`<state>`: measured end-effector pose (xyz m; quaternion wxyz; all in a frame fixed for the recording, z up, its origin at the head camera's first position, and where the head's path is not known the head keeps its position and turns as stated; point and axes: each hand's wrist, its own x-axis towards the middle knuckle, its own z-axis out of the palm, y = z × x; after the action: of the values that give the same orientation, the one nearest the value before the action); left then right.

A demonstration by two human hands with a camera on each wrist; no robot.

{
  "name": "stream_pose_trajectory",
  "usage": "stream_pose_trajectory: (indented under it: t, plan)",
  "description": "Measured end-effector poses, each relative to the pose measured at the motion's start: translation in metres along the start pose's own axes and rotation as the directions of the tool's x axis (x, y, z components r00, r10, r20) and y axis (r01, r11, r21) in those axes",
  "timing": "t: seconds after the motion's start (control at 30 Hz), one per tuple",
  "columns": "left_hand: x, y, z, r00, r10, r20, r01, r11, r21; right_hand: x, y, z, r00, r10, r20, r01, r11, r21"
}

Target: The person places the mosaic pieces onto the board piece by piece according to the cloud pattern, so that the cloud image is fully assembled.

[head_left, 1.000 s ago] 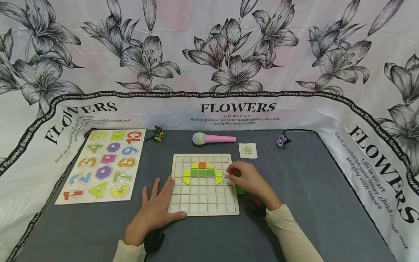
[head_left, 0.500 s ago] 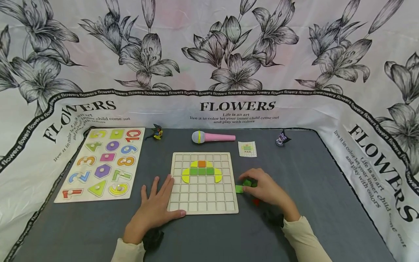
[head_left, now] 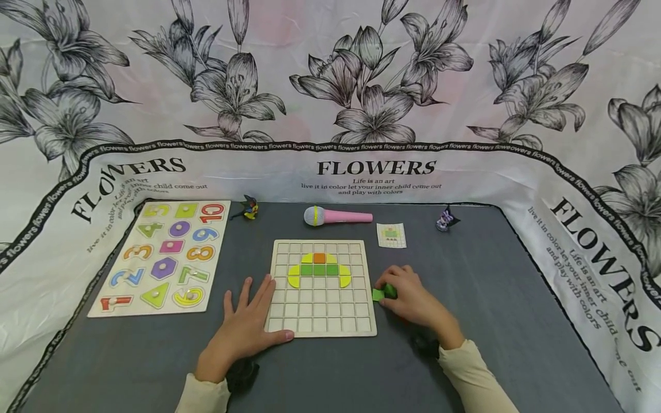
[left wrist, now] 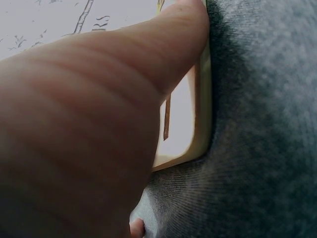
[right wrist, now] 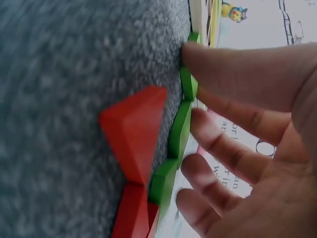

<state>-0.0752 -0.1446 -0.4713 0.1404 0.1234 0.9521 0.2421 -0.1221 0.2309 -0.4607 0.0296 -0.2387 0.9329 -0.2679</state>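
Lower centre of the head view, here's the left hand [head_left: 242,332], fingers spread apart, fingertips at the left edge of the pale grid board [head_left: 320,328], thumb resting along its bottom edge near the corner. The board sits right at centre frame: a row of green squares [head_left: 319,270] in its upper half, an orange square [head_left: 319,258] above them, yellow curved pieces [head_left: 294,276] on both sides.

Now right of centre: the right hand [head_left: 413,299] is down at the green blocks [head_left: 378,295], just beside the board's right edge, thumb and fingers bent around them. In the right wrist view the thumb covers the contact, so whether it's clamped on one I can't tell; the other fingers are apart. Red blocks [right wrist: 133,134] lie at lower centre of that view.

Up top in the head view, a pink microphone [head_left: 346,217] and a pattern card [head_left: 391,235]; far left, a number puzzle board [head_left: 196,303].
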Motion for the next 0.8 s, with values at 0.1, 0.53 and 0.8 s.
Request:
stream_pose_trajectory:
  t: [0.1, 0.53, 0.8]
  plan:
    - [0.000, 0.001, -0.001, 1.000, 0.003, 0.002, -0.003, 1.000, -0.003, 0.002, -0.001, 0.001, 0.998, 0.013, -0.059, -0.014, 0.999, -0.028]
    - [-0.001, -0.002, 0.001, 1.000, 0.009, -0.013, -0.009, 1.000, -0.008, 0.025, -0.012, -0.001, 0.969, 0.038, -0.244, -0.028, 0.999, 0.047]
    - [0.000, -0.002, 0.002, 1.000, 0.007, -0.013, -0.007, 1.000, 0.008, 0.049, -0.033, 0.004, 0.979, -0.023, -0.202, 0.046, 0.992, 0.114]
